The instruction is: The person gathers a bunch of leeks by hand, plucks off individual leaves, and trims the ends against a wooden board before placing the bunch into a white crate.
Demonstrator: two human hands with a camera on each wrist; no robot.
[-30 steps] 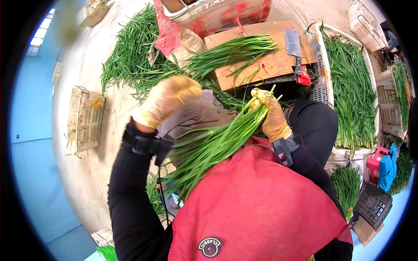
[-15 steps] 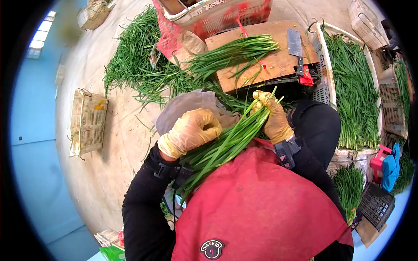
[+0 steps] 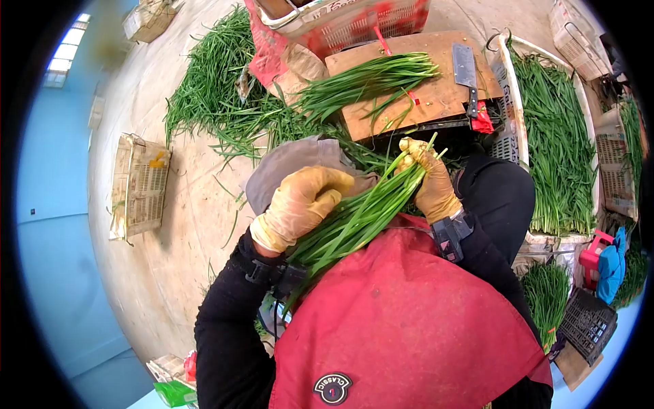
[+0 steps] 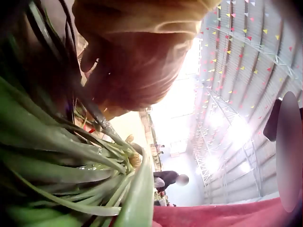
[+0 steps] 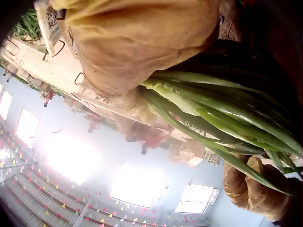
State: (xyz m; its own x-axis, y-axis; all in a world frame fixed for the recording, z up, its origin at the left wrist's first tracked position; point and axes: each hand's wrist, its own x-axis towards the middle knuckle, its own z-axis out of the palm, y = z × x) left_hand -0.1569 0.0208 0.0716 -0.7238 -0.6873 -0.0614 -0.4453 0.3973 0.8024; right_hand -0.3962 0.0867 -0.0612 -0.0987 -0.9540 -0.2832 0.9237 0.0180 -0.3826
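A concrete floor [image 3: 184, 204] fills the left of the head view, with a loose heap of greens [image 3: 211, 88] spread across it and a flat basket [image 3: 139, 187] lying apart from the heap. At the right a long white crate [image 3: 512, 102] holds more greens laid lengthwise. Ahead of the person is a wooden board [image 3: 436, 102] carrying a second bundle [image 3: 368, 78] and, well to its right, a cleaver [image 3: 465, 71] with its blade away from the person. A red apron [image 3: 409, 320] covers the lap. Just above it, held in the air between both gloved hands, is the bunch of green stalks [image 3: 361, 218]. Its long axis runs on a diagonal, with the pale cut ends pointing up and away towards the board and the leaf tips pointing down towards the left forearm. The right hand [image 3: 429, 180] has its grip wrapped tight round the stalk end. The left hand [image 3: 303, 204] sits at mid-length, with its grip curled closed on the leaves along the bunch's upper side.
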